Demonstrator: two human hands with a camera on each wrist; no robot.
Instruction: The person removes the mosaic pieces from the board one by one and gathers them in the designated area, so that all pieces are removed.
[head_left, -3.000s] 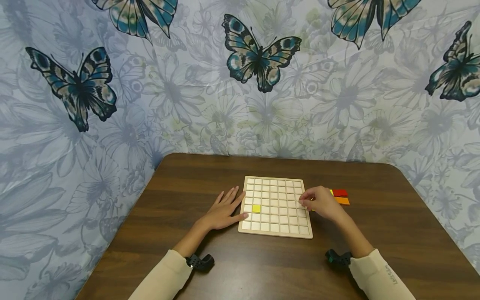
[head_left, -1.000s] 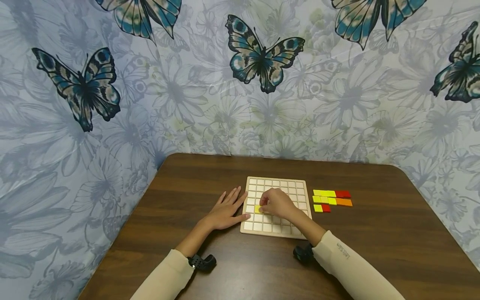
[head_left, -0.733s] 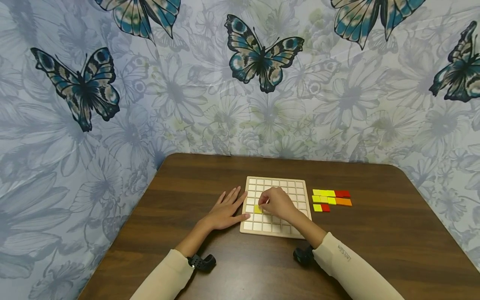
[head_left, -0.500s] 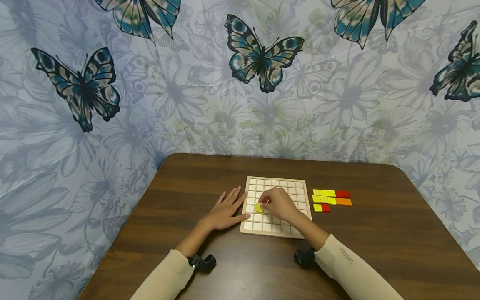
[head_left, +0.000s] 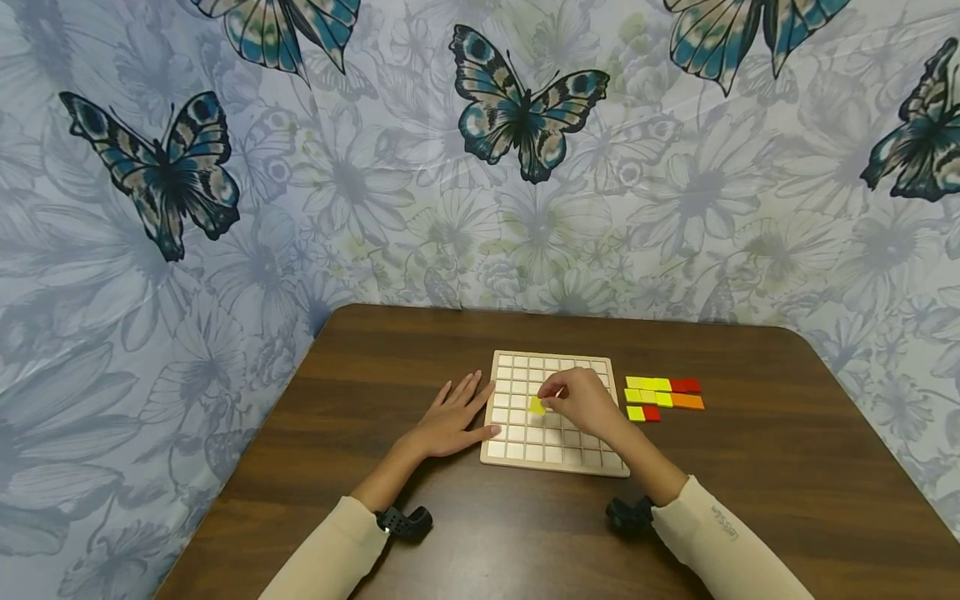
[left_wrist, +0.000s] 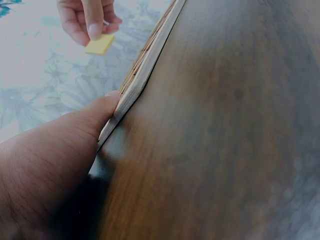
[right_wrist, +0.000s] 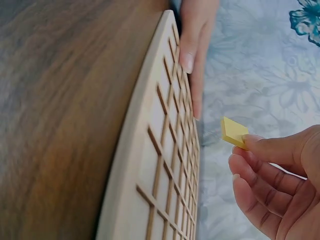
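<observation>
A pale wooden grid board (head_left: pixel 553 455) lies on the brown table, its surface divided into square cells. My right hand (head_left: pixel 588 404) pinches a small yellow square tile (head_left: pixel 537 405) between thumb and fingertips. The right wrist view shows that tile (right_wrist: pixel 234 132) raised off the board (right_wrist: pixel 150 145). Fingers spread, my left hand (head_left: pixel 444 427) rests on the table at the board's left side, with its thumb and a fingertip touching the edge. In the left wrist view the thumb of the left hand (left_wrist: pixel 50 155) lies against the board's rim (left_wrist: pixel 145 75).
Right of the board, short rows of yellow tiles (head_left: pixel 648 384), red tiles (head_left: pixel 685 386) and an orange piece (head_left: pixel 687 402) lie flat on the table (head_left: pixel 510 533). A butterfly-patterned cloth (head_left: pixel 420 208) hangs behind the table's far edge.
My right hand went from the board's right edge to the yellow tile in a left cell, gripped it, and lifted it out toward the right. The left hand stays in place.
</observation>
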